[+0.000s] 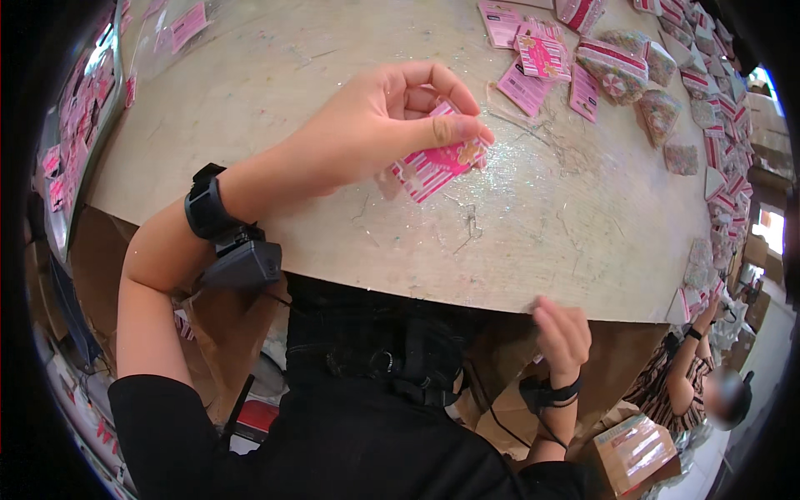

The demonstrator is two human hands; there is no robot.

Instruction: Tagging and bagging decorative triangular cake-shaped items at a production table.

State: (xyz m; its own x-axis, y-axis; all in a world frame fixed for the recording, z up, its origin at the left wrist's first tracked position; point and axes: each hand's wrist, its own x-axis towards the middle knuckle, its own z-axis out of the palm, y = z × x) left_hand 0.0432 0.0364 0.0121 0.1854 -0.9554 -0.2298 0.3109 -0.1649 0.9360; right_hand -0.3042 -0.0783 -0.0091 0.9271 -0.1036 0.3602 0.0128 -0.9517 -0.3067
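Observation:
My left hand (367, 125) is closed over the middle of the table, pinching a pink-and-white striped card (433, 171) between thumb and fingers. The card tilts down, and its upper part is partly hidden by my fingers. At the front edge of the table is my right hand (563, 335), its fingers loosely bent and apart with nothing visible in them. Thin bent wire hooks (473, 223) lie scattered on the glittery tabletop (333, 242) between my hands.
Several pink cards (525, 87) lie at the far right, beside glittery cake-slice ornaments (612, 68) heaped along the right edge. A tray of pink cards (79, 125) stands at the left. Another person (683, 383) works at the right, near a cardboard box (637, 450).

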